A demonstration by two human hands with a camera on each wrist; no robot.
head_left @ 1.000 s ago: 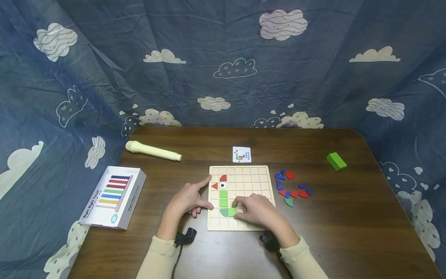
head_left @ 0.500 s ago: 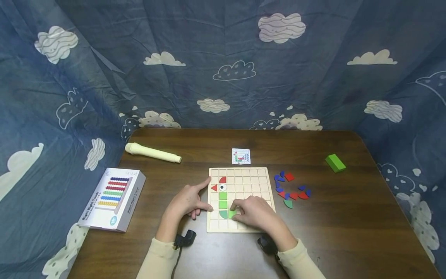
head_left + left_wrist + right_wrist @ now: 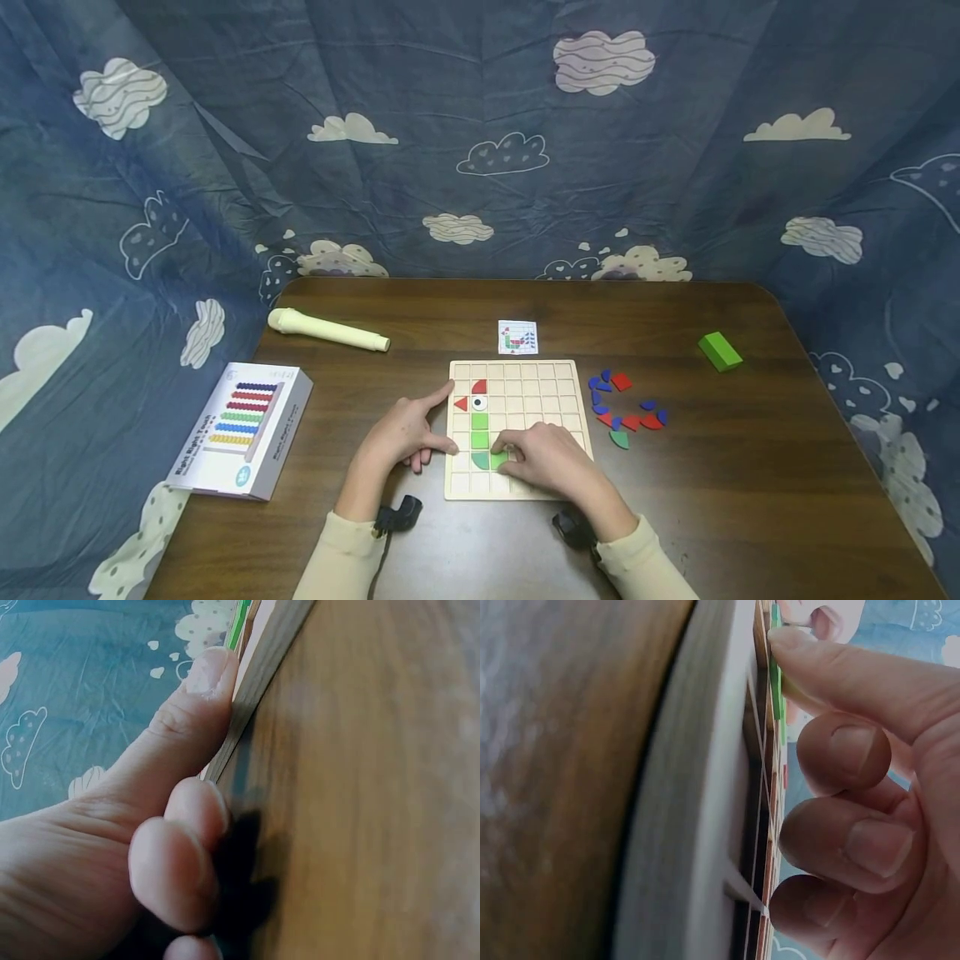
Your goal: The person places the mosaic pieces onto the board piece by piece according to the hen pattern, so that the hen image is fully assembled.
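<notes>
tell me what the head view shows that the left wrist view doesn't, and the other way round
Only the head view shows the picture card, the loose pieces, the microphone-shaped toy and the box. Only the left wrist view gives a close look at the side face of the board, beside the thumb of the left hand. Both share the left hand, the board, the table and the cloud-printed backdrop.
</notes>
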